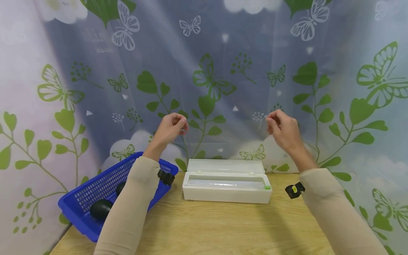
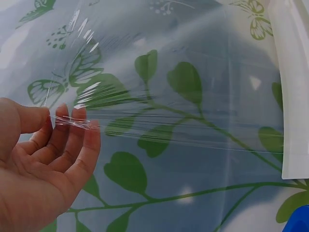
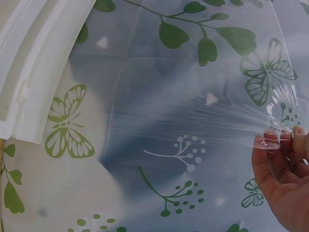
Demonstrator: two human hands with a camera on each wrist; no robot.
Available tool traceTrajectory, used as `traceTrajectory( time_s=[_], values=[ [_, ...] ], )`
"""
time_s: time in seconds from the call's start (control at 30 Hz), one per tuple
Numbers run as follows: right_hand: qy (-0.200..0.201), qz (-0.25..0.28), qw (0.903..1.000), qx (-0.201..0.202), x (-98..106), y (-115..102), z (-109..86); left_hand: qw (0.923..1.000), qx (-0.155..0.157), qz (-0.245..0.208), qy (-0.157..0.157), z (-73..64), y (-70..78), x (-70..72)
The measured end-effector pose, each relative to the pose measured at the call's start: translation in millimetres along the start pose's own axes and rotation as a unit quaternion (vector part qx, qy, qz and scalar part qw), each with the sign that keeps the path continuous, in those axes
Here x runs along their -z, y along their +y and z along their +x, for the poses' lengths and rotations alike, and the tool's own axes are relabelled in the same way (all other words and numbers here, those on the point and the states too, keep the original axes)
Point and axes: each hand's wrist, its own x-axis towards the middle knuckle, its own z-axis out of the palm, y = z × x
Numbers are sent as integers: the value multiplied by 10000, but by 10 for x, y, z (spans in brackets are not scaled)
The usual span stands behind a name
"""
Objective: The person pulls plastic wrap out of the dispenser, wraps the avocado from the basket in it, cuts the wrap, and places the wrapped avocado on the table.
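My left hand [image 1: 169, 129] is raised above the table on the left and pinches one edge of clear cling film [image 2: 159, 116] between thumb and fingers. Level with it, on the right, my right hand [image 1: 283, 130] pinches the film too, gathering it into creases. The film spans between the hands and runs toward a white cling film dispenser box [image 1: 226, 194], which stands on the table below them. Its translucent lid [image 1: 225, 166] is flipped back. Inside the box lies a roll of film [image 1: 226, 183]; a small green piece [image 1: 267, 187] sits at the right end.
On the left, a blue basket [image 1: 71, 209] holds dark, glossy, rounded things [image 1: 100, 209], partly hidden by my left sleeve. The wooden table [image 1: 204, 226] meets a curtain [image 1: 210, 42] printed with leaves and butterflies behind the box.
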Motion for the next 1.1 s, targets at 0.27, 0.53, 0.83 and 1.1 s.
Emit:
traceTrajectory(
  time_s=[0.27,0.53,0.83,1.1],
  values=[
    [169,27,9998,142,76,-77,53,10000,-87,14,-29,1,105,57],
    [268,6,9994,216,151,-153,115,9998,-207,14,15,-5,204,109],
    [344,82,9988,332,239,-230,154,9995,-321,-24,12,-61,342,167],
    [399,203,9984,352,322,-331,158,9990,-436,57,20,-108,457,197]
  ],
)
